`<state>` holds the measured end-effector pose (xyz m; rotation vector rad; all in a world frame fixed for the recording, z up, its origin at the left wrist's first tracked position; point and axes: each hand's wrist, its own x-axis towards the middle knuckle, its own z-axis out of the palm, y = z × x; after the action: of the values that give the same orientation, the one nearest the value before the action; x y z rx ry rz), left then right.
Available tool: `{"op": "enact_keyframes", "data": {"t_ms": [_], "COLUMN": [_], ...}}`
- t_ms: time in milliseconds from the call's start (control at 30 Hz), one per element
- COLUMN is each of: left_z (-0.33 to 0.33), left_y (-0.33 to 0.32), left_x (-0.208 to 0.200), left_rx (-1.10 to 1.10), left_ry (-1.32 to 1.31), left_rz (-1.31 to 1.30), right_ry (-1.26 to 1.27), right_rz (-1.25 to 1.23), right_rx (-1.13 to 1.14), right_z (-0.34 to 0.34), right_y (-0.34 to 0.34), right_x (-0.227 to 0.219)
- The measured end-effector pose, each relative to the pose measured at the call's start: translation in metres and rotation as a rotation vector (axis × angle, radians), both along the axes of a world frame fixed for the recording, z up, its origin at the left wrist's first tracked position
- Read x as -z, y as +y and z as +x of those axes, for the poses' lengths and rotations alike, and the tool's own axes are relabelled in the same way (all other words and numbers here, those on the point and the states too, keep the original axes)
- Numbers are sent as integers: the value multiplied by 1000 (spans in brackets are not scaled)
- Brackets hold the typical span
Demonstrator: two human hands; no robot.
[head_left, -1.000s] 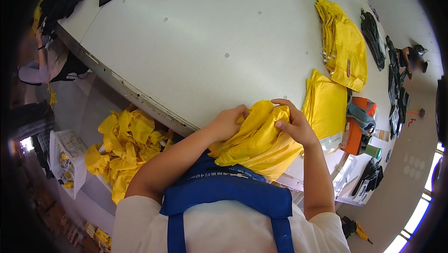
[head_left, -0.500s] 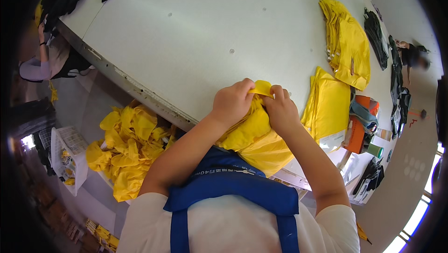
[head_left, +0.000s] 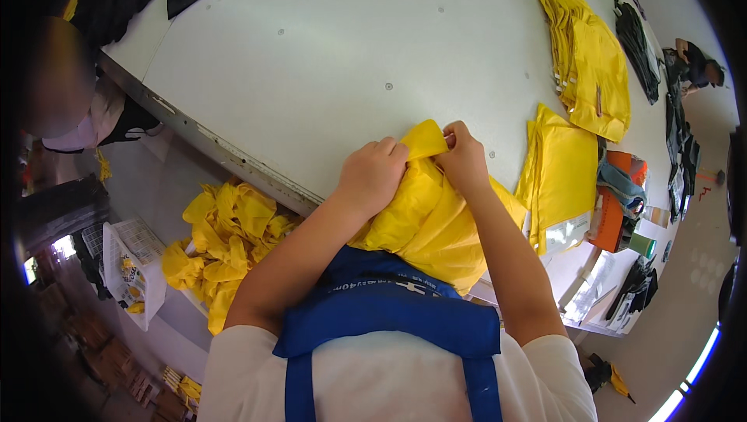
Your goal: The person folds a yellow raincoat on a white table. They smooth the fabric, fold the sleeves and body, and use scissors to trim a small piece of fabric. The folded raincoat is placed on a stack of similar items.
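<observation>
A bunched piece of yellow fabric (head_left: 420,219) lies over the near edge of the pale table (head_left: 327,79), right against my blue apron. With closed fingers, my left hand (head_left: 375,173) grips its upper edge from the left. My right hand (head_left: 464,159) pinches the same edge from the right. Between the two hands a smooth yellow flap stands up, folded over. The rest of the cloth spreads below my wrists toward the apron. The fingertips of my left hand are partly hidden behind its knuckles.
Flat yellow pieces (head_left: 562,177) and a stack of folded yellow fabric (head_left: 587,64) lie to the right. Beyond them stands an orange box (head_left: 612,212). A yellow heap (head_left: 229,247) and a white basket (head_left: 128,266) are at left. A person (head_left: 89,110) works at the far left edge.
My hands have moved slightly left and drawn the edge wider, so more of the yellow flap shows between them. The person at the left has leaned in closer to the table.
</observation>
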<state>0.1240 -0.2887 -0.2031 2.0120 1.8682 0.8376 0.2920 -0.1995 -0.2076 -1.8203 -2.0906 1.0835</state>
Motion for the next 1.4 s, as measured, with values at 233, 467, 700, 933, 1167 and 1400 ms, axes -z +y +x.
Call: {"op": "enact_keyframes", "data": {"t_ms": [233,467,700,933,1167,1400], "left_z": [-15,8,16,-4,4,5], "left_y": [-69,-73,-33,-43,-56,-57], "left_x": [36,41,6,-11,-20,-18], "left_rx": [-199,-268,-236,-12,-55,-13], "left_ry": [-589,-1421,-1369,-533,-653,-648], "left_rz": [-867,-974,-957,-685,-607,-561], "right_ry": [88,228,120,146,24,237], "right_rz": [383,548,671,481,271,-4], "right_rx": [-276,-624,-462,-383,-684,-684], "right_z": [13,23,15,8,-3,6], "right_y": [-16,-113,-109,-92,-94,-87], "right_x": [11,-50,-56,-63,-24,-22]}}
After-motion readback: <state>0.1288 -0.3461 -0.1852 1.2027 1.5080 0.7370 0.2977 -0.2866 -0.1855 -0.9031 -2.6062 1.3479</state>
